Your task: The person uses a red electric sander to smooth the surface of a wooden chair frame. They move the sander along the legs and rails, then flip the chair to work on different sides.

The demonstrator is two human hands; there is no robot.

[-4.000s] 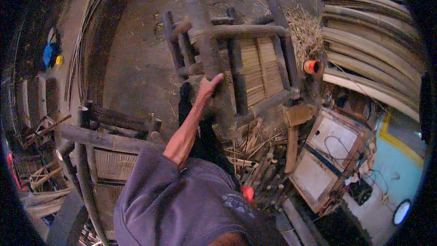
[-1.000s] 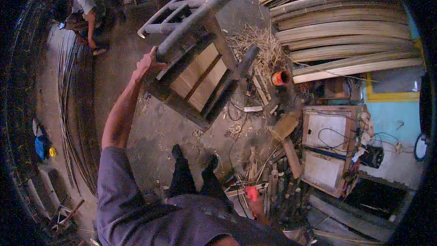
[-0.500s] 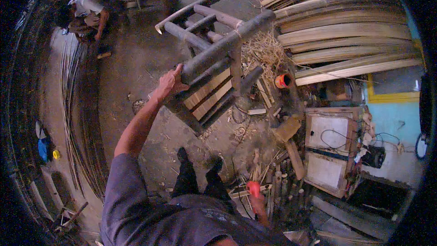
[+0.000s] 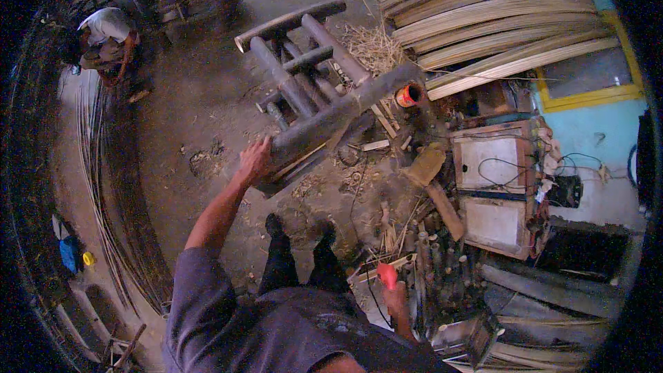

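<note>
A chair frame of thick dark poles (image 4: 331,112) stands tilted in front of me, its crosspieces (image 4: 283,76) towards the far left. My left hand (image 4: 257,159) is closed round the near left end of its thickest pole. Only a sliver of the pale slats shows below that pole. Down by my right side, my right hand (image 4: 395,298) grips a red power tool (image 4: 387,275). The tool's exact kind is too blurred to tell, and it is well apart from the chair. A thin dark cord seems to run near it.
Split bamboo strips (image 4: 497,21) are stacked at the far right, beside shavings (image 4: 373,48) and an orange can (image 4: 409,95). A wood mallet-like block (image 4: 425,166) and a white-panelled cabinet (image 4: 487,166) stand right. Cut poles (image 4: 449,269) lie near my right hand. Another person (image 4: 109,38) crouches far left.
The chair frame has been turned in my left hand, so its pale slats are now mostly hidden. My left hand is slightly lower; my right hand still holds the red tool.
</note>
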